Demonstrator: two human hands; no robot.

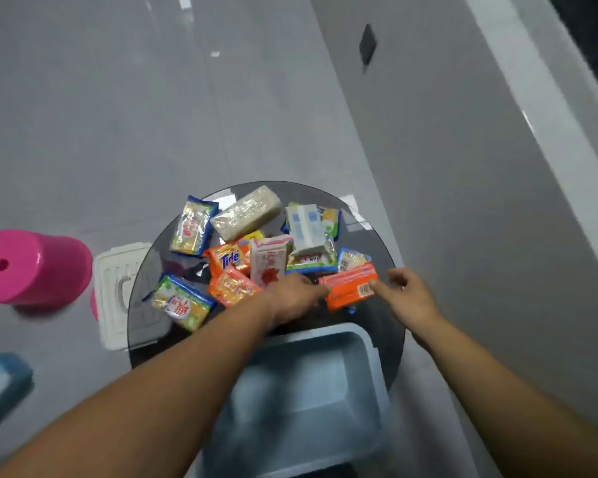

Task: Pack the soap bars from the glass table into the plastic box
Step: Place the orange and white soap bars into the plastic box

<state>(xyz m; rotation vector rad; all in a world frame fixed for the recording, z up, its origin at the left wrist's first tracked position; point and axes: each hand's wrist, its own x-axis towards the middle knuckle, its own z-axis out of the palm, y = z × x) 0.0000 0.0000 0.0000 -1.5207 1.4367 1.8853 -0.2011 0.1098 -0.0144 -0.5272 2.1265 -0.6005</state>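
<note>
Table: the round glass table (145,267) lies below me, with the soap bars heaped over its far half, from about 9 o'clock round to 2 o'clock.
Box: the pale blue plastic box (370,357) sits at 6 o'clock on the table, nearest me, open at the top and with nothing in it that I can see.
My left hand: my left hand (292,298) reaches in over the box's far rim, palm down, with its fingertips touching the left end of the orange soap bar (349,288); I cannot tell whether the fingers have closed on it.
My right hand: my right hand (406,294) is at 3 o'clock, loosely curled, the forefinger stretched out to touch the right end of the same bar by its barcode; it grips nothing.
Orange bar: it lies flat between my two hands, just beyond the box.
Other bars: an orange Tide bar (228,258) is at the middle, a pink-and-white bar (268,262) just to its right, a clear-wrapped pale bar (246,213) at 12 o'clock, and a green-and-blue bar (182,301) at 8 o'clock.
Floor: a white lid (113,288) shows partly under the glass at 9 o'clock, with a pink stool (32,267) further left.
</note>
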